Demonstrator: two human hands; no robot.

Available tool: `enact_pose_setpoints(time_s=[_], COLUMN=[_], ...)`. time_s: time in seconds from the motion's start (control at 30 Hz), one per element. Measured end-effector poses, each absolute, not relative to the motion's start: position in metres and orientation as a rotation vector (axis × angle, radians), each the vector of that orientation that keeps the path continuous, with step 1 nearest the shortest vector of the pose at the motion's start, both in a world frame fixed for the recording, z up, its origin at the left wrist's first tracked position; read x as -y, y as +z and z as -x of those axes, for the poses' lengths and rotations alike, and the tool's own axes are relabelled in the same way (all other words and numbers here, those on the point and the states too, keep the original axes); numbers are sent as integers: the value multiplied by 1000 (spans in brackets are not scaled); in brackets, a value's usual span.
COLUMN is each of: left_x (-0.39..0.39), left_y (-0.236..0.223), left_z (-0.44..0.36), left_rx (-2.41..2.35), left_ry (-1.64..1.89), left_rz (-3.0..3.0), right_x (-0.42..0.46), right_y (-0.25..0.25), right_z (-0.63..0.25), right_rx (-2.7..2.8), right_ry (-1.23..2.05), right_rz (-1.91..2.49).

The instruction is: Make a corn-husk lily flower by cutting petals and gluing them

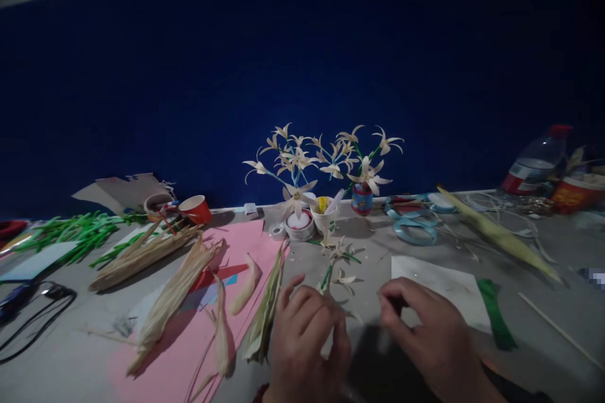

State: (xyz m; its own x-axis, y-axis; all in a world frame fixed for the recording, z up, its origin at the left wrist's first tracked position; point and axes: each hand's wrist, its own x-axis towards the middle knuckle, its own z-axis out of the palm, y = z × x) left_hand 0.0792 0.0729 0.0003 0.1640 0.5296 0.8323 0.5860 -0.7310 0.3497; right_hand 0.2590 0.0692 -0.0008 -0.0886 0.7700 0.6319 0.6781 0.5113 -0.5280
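A pale husk (172,305) lies partly over pink paper (246,236); a greener husk (267,312) sits just beside your half-curled left hand (305,334). Small flowers (346,279) lie just beyond. Your right hand (430,327), near white paper (439,277), is narrowed. I cannot tell whether either holds anything.

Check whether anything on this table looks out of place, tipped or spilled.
A few cream flowers lie loose on the table beyond the left hand, while the other flowers stand upright. The bottle at far right leans in the picture, though lens distortion may explain that. No spill shows.
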Motion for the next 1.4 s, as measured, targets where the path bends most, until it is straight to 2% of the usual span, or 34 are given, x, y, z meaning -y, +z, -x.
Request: enact_pose_setpoints(time_s=[0.1, 0.27, 0.37, 0.5, 0.7, 0.9, 1.03, 1.2, 1.4], left_x=[-74, -75, -76, -75, -75, -81, -86, -95, -98], left_y=[3, 6, 3, -7, -7, 1, 3, 9, 17], left_z=[-77, -75, -73, -67, -60, -65, -61, -49, -47], left_rx=[1129, 1071, 1005, 1027, 1156, 1506, 1475, 1635, 1720], left_ry=[-1628, -1592, -1603, -1648, -2035, -2166, -2050, -1905, -1376], left_rz=[2363, 2392, 2432, 2559, 2959, 3218, 3402, 3114, 2803], right_x=[-68, -63, -63, -64, -64, -65, -70, -87, -91], right_y=[0, -2, -4, -4, -1, -1, 4, -2, -13], right_z=[-259, -241, -238, -245, -251, -251, -258, -271, -273], right_rx=[1730, 1266, 1067, 1108, 1291, 1318, 1432, 1079, 1025], right_ry=[469, 1523, 1768, 1726, 1613, 1694, 1604, 1113, 1014], right_rz=[1197, 964, 872, 864, 866, 904, 900, 1053, 1037])
